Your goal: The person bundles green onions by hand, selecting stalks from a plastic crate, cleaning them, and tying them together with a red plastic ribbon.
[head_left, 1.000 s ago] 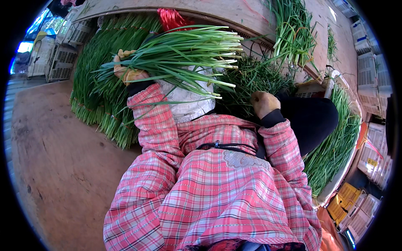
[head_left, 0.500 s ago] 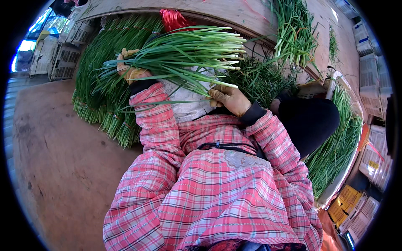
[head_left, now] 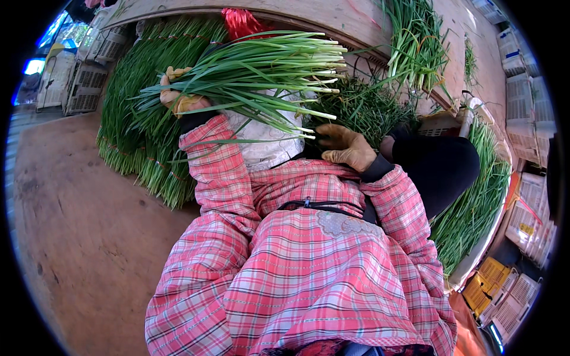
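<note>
My gloved left hand [head_left: 183,102] is closed around the leafy end of a loose bunch of garlic chives [head_left: 267,68], held up over my lap. Their pale cut stems point to the right, and a few stems hang lower than the others. Just below and right of those lower stem ends is my gloved right hand [head_left: 351,148]. Its fingers are curled but apart, with nothing seen between them. White cloth or sacking [head_left: 267,145] lies under the bunch.
Tied chive bundles [head_left: 142,113] are stacked at the left. Loose trimmings [head_left: 368,113] lie beyond my right hand. More chives [head_left: 415,47] rest on the wooden board [head_left: 320,15]. A lined basket of chives [head_left: 475,204] stands at the right, near plastic crates [head_left: 522,118].
My right hand has let go of the lower stems and drawn back to the right, its fingers opening. My left hand still holds the bunch, shifted slightly left and up.
</note>
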{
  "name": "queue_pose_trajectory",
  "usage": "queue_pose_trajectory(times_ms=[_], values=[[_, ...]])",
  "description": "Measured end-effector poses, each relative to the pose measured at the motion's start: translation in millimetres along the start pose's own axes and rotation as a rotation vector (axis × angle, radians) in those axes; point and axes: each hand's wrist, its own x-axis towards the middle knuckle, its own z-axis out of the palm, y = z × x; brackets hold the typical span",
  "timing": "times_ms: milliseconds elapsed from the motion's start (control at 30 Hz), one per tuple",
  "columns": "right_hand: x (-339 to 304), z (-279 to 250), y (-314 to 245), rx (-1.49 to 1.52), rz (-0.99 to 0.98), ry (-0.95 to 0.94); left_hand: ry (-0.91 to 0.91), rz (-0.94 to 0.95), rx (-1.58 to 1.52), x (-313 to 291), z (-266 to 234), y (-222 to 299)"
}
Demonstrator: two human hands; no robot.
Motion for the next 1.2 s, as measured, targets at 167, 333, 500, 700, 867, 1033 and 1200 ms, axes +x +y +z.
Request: queue_pose_trajectory(times_ms=[167, 333, 500, 700, 867, 1033, 1200], values=[[24.8, 37.6, -16.2, 0.282, 0.066, -0.193, -0.017, -0.021, -0.047, 8.9, -1.6, 1.6], [27.3, 31.5, -12.0, 0.233, 0.093, -0.093, 0.054, -0.075, -0.1, 8.2, 4.0, 0.6], [21.7, 40.9, -18.0, 0.267, 0.135, -0.087, 0.065, -0.079, -0.004, 4.4, 8.0, 3.4], [24.3, 27.3, -13.1, -0.165, 0.016, 0.12, 0.061, 0.115, 0.118, 1.8, 12.6, -4.1], [8.8, -2.4, -19.0, -0.379, 0.017, 0.222, 0.102, -0.003, -0.004, 10.2, 9.2, -1.7], [1.7, 41.1, -57.3, 0.134, 0.024, -0.096, 0.043, -0.026, -0.105, 2.2, 9.2, -2.1], [21.0, 66.0, -51.6, 0.233, 0.001, -0.134, 0.151, -0.092, -0.052, 10.8, 15.8, -4.2]])
